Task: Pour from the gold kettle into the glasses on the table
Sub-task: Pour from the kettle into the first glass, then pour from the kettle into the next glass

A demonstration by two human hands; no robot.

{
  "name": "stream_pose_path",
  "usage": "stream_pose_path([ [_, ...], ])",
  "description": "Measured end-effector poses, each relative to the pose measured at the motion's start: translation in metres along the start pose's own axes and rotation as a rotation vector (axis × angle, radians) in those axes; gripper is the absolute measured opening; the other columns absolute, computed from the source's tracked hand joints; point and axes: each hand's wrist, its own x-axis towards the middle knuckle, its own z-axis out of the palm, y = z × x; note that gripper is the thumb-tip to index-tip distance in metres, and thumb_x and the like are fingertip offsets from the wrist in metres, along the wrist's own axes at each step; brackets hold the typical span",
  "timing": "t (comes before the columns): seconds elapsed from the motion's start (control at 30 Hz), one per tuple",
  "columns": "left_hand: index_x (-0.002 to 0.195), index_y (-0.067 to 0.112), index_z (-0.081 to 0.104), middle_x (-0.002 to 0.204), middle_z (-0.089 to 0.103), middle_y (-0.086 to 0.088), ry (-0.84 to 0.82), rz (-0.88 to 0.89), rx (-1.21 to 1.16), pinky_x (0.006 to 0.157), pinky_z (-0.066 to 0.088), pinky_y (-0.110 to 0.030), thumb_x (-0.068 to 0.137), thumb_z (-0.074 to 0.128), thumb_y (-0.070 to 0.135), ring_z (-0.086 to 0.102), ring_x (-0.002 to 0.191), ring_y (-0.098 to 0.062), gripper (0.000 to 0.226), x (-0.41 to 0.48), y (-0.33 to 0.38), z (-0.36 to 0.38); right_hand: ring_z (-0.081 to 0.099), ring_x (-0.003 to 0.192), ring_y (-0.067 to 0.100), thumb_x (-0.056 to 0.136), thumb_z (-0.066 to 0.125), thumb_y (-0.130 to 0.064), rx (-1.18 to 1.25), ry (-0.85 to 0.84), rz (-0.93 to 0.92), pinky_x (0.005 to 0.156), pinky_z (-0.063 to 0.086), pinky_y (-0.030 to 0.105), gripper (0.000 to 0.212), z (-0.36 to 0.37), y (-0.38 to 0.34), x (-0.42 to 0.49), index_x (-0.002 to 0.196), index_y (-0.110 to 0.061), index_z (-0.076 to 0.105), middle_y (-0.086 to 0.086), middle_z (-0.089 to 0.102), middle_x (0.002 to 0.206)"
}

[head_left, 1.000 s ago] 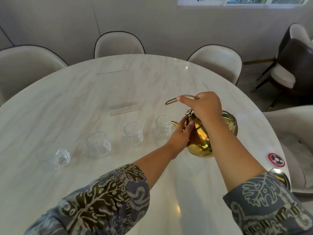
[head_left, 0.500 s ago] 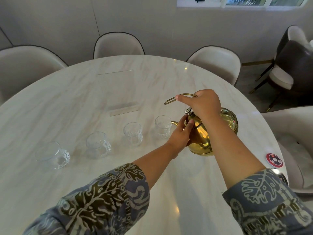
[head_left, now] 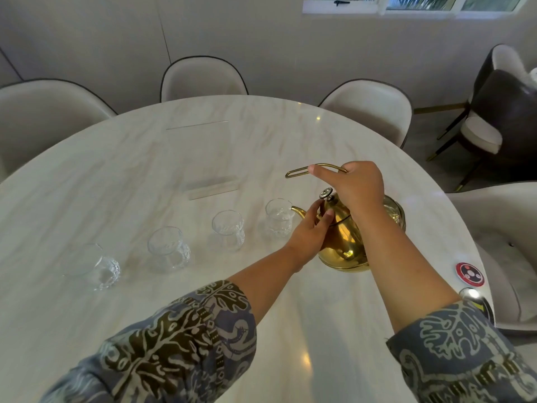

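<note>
The gold kettle [head_left: 345,237] is tilted to the left above the table, its spout at the rim of the rightmost glass [head_left: 278,219]. My right hand [head_left: 356,186] grips the kettle's thin wire handle from above. My left hand [head_left: 309,231] presses against the kettle's lid and left side, fingers by the lid knob. To the left stand three more clear glasses in a row: one [head_left: 228,230], another [head_left: 168,248], and the far-left one [head_left: 96,266]. I cannot tell whether liquid is flowing.
The round marble table [head_left: 130,170] holds a clear acrylic stand [head_left: 207,181] behind the glasses. A red round disc [head_left: 470,274] and a shiny object [head_left: 476,301] lie at the right edge. Pale chairs ring the table.
The kettle has lifted off the table and tipped left, bringing its spout to the rightmost glass. Both hands rose with it.
</note>
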Motion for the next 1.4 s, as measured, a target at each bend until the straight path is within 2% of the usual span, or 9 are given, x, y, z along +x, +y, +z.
stream_pose_path([
  [0.1,0.145,0.033,0.021,0.143,0.044,-0.006,0.013,0.017,0.112,0.107,0.04,-0.04,0.095,0.037,0.047,0.046,0.127,-0.023,0.055,0.002,-0.007,0.0,0.026,0.043,0.015,0.07,0.075,-0.057,0.138,0.037,0.034,0.052,0.028,0.029,0.065,0.002,0.014,-0.006,0.045,-0.014,0.033,-0.001,0.029,0.044],
  [0.27,0.144,0.032,0.025,0.14,0.046,-0.008,0.027,0.091,0.3,0.098,0.042,-0.032,0.095,0.039,0.045,0.049,0.123,-0.025,0.053,0.006,-0.02,0.001,0.026,0.046,0.016,0.066,0.081,-0.05,0.413,0.111,0.158,0.056,0.032,0.035,0.064,0.007,0.039,-0.021,0.043,-0.015,0.032,-0.008,0.027,0.035],
  [0.4,0.144,0.031,0.027,0.142,0.042,-0.007,0.022,0.114,0.381,0.105,0.042,-0.039,0.095,0.042,0.043,0.046,0.126,-0.026,0.053,0.006,-0.029,0.0,0.03,0.053,0.02,0.063,0.082,-0.051,0.533,0.137,0.25,0.06,0.035,0.036,0.064,0.009,0.055,-0.035,0.045,-0.014,0.033,-0.001,0.028,0.045],
  [0.6,0.146,0.038,0.018,0.157,0.02,-0.001,0.046,0.156,0.514,0.111,0.027,-0.039,0.094,0.042,0.048,0.024,0.142,-0.023,0.058,-0.013,-0.037,-0.007,0.029,0.045,0.013,0.066,0.083,-0.043,0.752,0.161,0.34,0.053,0.036,0.028,0.06,0.009,0.062,-0.065,0.046,-0.014,0.034,-0.009,0.028,0.037],
  [0.7,0.144,0.043,0.017,0.159,0.012,0.002,0.061,0.189,0.571,0.111,0.029,-0.039,0.093,0.039,0.051,0.022,0.143,-0.022,0.056,-0.032,-0.038,-0.011,0.029,0.044,0.011,0.068,0.083,-0.04,0.819,0.166,0.341,0.052,0.036,0.026,0.059,0.007,0.056,-0.078,0.046,-0.013,0.035,-0.01,0.028,0.037],
  [0.9,0.143,0.047,0.016,0.158,0.012,0.004,0.046,0.23,0.63,0.109,0.037,-0.039,0.095,0.037,0.048,0.033,0.138,-0.025,0.053,-0.075,-0.04,-0.031,0.025,0.045,0.013,0.065,0.084,-0.042,0.826,0.132,0.317,0.051,0.033,0.027,0.064,0.003,0.033,-0.099,0.047,-0.014,0.03,-0.009,0.024,0.039],
  [1.13,0.146,0.042,0.012,0.159,0.011,0.001,0.015,0.223,0.703,0.111,0.027,-0.031,0.098,0.034,0.04,0.023,0.143,-0.023,0.053,-0.105,-0.04,-0.057,0.023,0.046,0.012,0.067,0.083,-0.045,0.76,0.091,0.292,0.048,0.029,0.026,0.065,0.012,0.007,-0.117,0.049,-0.013,0.029,0.0,0.024,0.049],
  [1.27,0.145,0.045,0.011,0.158,0.014,0.001,0.002,0.189,0.704,0.112,0.026,-0.035,0.097,0.035,0.044,0.027,0.141,-0.025,0.054,-0.109,-0.043,-0.072,0.024,0.044,0.013,0.067,0.083,-0.046,0.718,0.09,0.253,0.051,0.03,0.029,0.066,0.023,-0.006,-0.121,0.045,-0.014,0.029,-0.009,0.024,0.036],
  [1.4,0.144,0.046,0.011,0.156,0.021,-0.001,-0.019,0.175,0.671,0.113,0.03,-0.041,0.095,0.036,0.047,0.031,0.138,-0.028,0.055,-0.109,-0.043,-0.087,0.028,0.045,0.015,0.067,0.082,-0.049,0.652,0.075,0.23,0.054,0.033,0.033,0.065,0.033,-0.021,-0.119,0.044,-0.015,0.032,-0.01,0.027,0.028],
])
